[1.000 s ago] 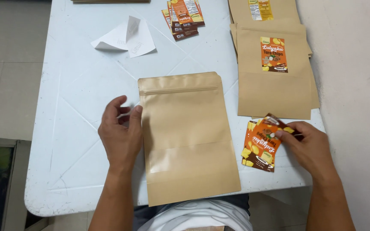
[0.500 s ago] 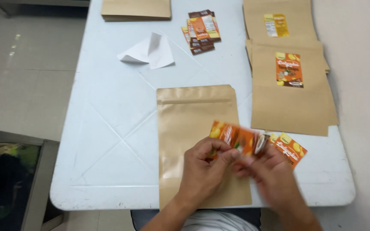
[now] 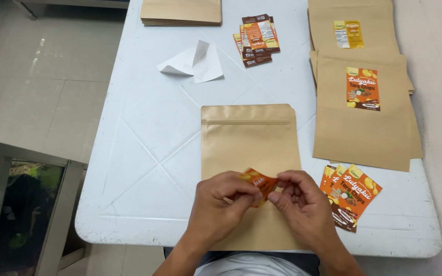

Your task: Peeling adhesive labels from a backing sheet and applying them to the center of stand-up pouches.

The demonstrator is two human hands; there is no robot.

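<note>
A plain brown paper pouch (image 3: 249,143) lies flat on the white table (image 3: 149,133) in front of me. Over its lower half, my left hand (image 3: 221,207) and my right hand (image 3: 303,212) both pinch a small orange sticker label (image 3: 260,183), bent between the fingertips. Just right of my right hand a short stack of the same orange labels (image 3: 351,197) rests near the table's front edge.
Labelled brown pouches (image 3: 364,112) are stacked at the right, more of them (image 3: 351,25) behind. A pile of plain pouches (image 3: 181,11) sits at the far edge. Beside it lie brown-orange back labels (image 3: 257,38) and white peeled backing paper (image 3: 193,64). A tiled floor lies to the left.
My right hand lifted one orange label from the stack and brought it over the pouch. My left hand left the pouch's edge and joined it, and both now pinch the label.
</note>
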